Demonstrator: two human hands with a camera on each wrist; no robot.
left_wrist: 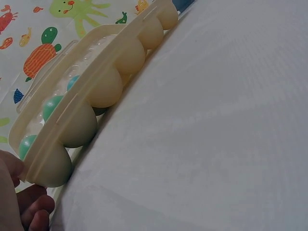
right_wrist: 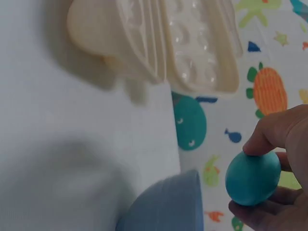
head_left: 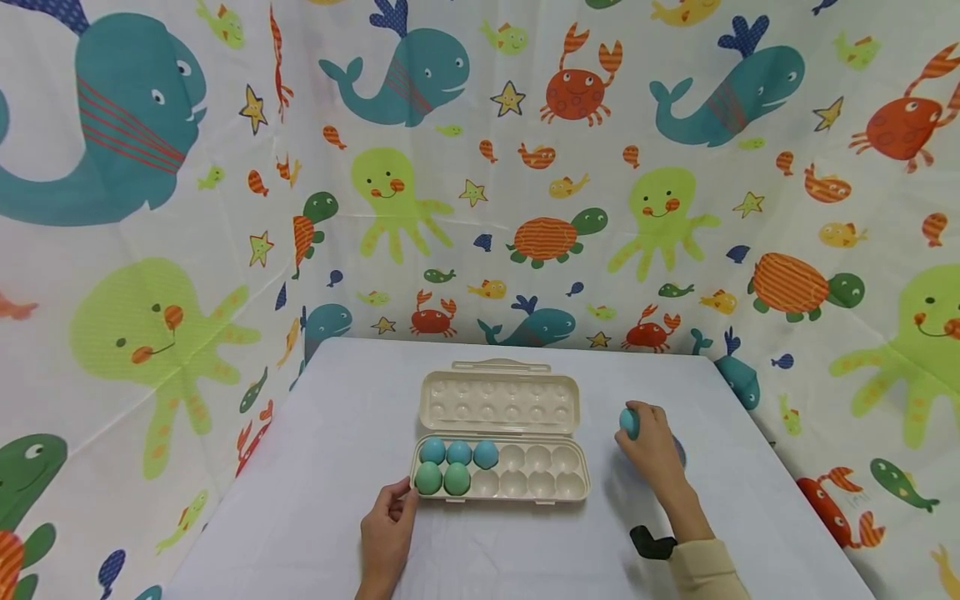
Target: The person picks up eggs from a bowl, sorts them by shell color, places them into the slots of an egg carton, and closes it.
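An open cream egg carton lies on the table, its lid folded back. Three blue eggs fill the left of its back row, and two green eggs the left of its front row. My left hand grips the carton's front left corner, thumb at the rim and fingers curled below it in the left wrist view. On the right, my right hand holds another blue egg between thumb and fingers, above a blue bowl that the hand partly hides in the head view.
A white cloth covers the table. Near the right forearm there is a black object, partly beside the beige sleeve. A curtain printed with sea animals hangs behind and along both sides.
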